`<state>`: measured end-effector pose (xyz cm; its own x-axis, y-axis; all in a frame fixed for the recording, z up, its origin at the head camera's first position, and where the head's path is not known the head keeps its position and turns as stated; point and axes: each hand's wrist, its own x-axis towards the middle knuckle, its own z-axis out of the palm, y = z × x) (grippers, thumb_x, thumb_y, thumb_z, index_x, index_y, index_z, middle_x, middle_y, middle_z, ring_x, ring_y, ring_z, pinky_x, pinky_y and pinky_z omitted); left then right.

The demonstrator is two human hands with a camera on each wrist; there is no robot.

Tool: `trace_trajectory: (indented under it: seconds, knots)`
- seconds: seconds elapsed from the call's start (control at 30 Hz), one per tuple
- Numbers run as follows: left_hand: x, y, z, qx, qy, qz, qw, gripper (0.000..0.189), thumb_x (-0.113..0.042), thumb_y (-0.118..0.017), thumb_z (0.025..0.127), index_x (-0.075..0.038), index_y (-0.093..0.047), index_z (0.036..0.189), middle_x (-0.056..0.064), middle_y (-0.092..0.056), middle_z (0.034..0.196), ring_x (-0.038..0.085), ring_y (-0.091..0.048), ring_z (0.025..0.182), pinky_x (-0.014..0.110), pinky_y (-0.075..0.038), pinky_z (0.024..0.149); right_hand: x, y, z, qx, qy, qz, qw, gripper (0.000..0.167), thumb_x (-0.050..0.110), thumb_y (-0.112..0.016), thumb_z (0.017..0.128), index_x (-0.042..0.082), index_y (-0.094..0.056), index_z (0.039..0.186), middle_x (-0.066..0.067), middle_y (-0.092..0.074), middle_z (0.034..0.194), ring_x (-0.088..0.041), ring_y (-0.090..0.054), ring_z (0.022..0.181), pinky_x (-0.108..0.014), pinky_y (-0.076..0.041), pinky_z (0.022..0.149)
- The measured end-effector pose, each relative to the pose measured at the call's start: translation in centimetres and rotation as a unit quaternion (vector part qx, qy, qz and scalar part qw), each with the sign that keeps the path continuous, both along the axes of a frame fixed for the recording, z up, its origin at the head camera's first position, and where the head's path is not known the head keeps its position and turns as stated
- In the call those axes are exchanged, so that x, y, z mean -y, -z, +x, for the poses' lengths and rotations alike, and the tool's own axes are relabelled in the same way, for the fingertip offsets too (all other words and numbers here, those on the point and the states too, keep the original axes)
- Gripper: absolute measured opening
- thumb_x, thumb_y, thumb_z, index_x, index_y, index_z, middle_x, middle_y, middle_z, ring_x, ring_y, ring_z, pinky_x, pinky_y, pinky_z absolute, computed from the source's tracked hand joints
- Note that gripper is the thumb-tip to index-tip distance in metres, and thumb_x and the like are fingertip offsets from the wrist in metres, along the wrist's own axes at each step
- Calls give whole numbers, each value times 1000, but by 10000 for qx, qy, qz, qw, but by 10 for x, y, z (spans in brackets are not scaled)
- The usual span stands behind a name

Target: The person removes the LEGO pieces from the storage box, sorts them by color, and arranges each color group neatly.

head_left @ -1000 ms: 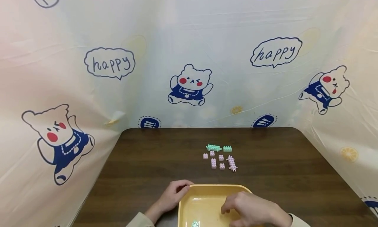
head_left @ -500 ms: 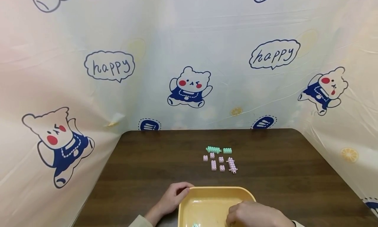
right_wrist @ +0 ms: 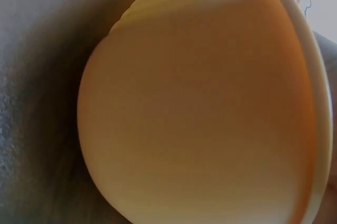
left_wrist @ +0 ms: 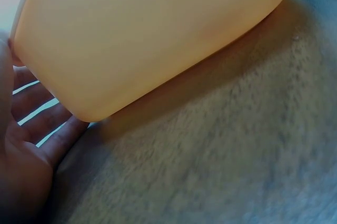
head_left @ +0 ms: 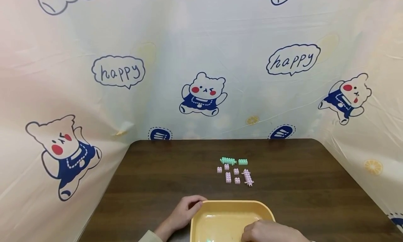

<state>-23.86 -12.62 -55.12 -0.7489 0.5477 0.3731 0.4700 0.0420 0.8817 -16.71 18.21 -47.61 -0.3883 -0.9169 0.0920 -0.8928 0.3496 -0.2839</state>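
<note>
A yellow plastic tray (head_left: 233, 204) lies at the table's near edge, cut off by the bottom of the head view. My left hand (head_left: 182, 214) holds its far left corner. In the left wrist view the thumb of that left hand (left_wrist: 26, 150) is at the rim while the fingers spread along the outer wall. Reaching over the right side, my right hand (head_left: 270, 231) has its fingers bent down into the tray; the fingertips are out of sight. Only the tray's outer wall (right_wrist: 195, 108) fills the right wrist view. A green brick (head_left: 209, 240) barely shows inside the tray.
Beyond the tray, on the dark wooden table (head_left: 157, 175), lie a green axle-like plate (head_left: 228, 161), a green brick (head_left: 242, 162), a pink axle-like plate (head_left: 248, 177), a longer pink brick (head_left: 228, 177) and several small pink bricks (head_left: 237, 180). A printed curtain (head_left: 201, 35) surrounds the table.
My right hand has lowered deeper into the tray, toward its near right part, and its fingertips have gone from sight. The left hand stays at the corner. The head view has tilted slightly up.
</note>
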Motion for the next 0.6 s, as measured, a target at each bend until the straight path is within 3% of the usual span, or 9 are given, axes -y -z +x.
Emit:
trace_trajectory:
  seconds: [0.2,0.6]
  knots:
    - [0,-2,1,98,-21,-17,9999,22,-5,-48,101,1,-67,110,20,-71,99,9,-66,86,29,-58,72,2,1,6,466,267,-112,9985,13,40,-60,94,43,-56,82,33,-44,77,21,-37,66,0,-31,54]
    - [0,-3,2,182,45,-12,9998,22,-9,-48,101,-3,-68,110,16,-71,98,6,-66,85,29,-58,71,1,7,2,237,94,-8,9997,13,33,-62,93,37,-61,81,31,-45,76,19,-37,67,1,-30,56]
